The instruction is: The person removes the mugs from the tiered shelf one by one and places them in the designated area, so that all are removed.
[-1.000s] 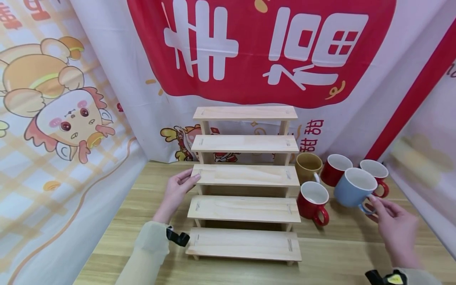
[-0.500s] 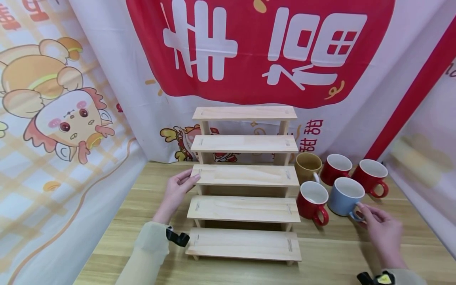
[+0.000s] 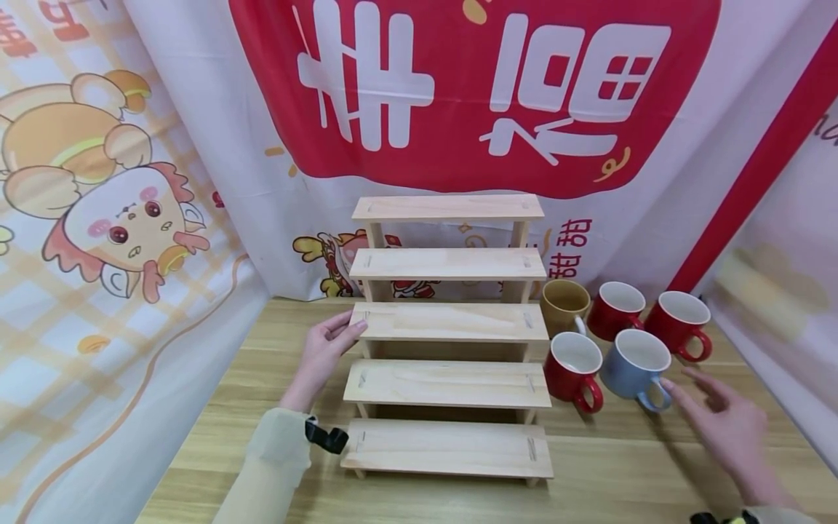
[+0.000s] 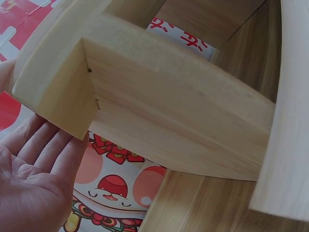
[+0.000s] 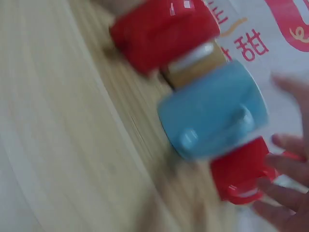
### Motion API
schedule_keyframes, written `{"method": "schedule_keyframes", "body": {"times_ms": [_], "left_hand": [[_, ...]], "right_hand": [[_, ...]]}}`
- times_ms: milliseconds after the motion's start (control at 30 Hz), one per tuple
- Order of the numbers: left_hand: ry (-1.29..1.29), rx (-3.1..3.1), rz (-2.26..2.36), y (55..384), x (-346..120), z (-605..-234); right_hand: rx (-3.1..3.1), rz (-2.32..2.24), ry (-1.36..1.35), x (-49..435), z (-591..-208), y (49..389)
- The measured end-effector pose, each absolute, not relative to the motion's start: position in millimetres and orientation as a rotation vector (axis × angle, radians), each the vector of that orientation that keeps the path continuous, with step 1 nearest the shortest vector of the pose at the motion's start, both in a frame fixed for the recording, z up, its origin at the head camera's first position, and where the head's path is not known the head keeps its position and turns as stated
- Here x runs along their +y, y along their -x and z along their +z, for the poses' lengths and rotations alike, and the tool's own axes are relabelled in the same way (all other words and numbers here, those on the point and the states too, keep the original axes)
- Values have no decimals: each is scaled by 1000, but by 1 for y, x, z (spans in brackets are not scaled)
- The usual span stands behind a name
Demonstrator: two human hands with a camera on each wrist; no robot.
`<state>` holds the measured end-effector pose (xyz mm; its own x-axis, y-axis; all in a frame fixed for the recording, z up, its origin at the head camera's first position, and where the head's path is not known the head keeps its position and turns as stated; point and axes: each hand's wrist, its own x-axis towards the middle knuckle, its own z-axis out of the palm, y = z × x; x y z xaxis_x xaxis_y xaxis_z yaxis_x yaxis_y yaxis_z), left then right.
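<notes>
My left hand (image 3: 325,348) grips the left end of the middle step of a pale wooden tiered shelf (image 3: 452,320), thumb on top. In the left wrist view, the fingers (image 4: 46,145) lie beneath the step's end. My right hand (image 3: 727,426) is beside the handle of a blue mug (image 3: 631,367), fingers spread, holding nothing. In the right wrist view, the same blue mug (image 5: 212,113) is apart from the blurred fingers. The mug stands upright on the wooden table. Left of it is a red mug (image 3: 569,371) with its handle facing front.
Behind the blue mug stand a brown mug (image 3: 564,306), a second red mug (image 3: 614,313) and a third red mug (image 3: 677,324). Printed cloth (image 3: 478,94) hangs behind the shelf and along both sides. The wooden table (image 3: 628,480) extends in front.
The blue mug came down leftward and forward to its spot beside the front red mug. My right hand then let go of its handle and moved right. The left hand stayed put.
</notes>
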<state>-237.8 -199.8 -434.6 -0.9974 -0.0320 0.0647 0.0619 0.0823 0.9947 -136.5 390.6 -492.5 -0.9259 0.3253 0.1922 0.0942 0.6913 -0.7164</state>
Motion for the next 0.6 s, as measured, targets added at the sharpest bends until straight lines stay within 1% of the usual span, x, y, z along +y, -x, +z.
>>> {"method": "schedule_keyframes", "body": {"times_ms": [167, 233, 433, 533, 600], "left_hand": [[32, -2278, -2066, 237, -200, -434], [31, -2285, -2055, 237, -200, -434], [33, -2338, -1999, 238, -203, -434], [107, -2420, -1896, 238, -213, -432], [169, -2505, -1743, 237, -224, -431]], "right_hand": [[-2694, 618, -109, 409, -477, 146], [-2717, 492, -230, 414, -475, 149], [-2802, 273, -288, 419, -479, 155], [-2819, 235, -284, 420, -485, 158], [-2823, 230, -280, 420, -488, 159]]}}
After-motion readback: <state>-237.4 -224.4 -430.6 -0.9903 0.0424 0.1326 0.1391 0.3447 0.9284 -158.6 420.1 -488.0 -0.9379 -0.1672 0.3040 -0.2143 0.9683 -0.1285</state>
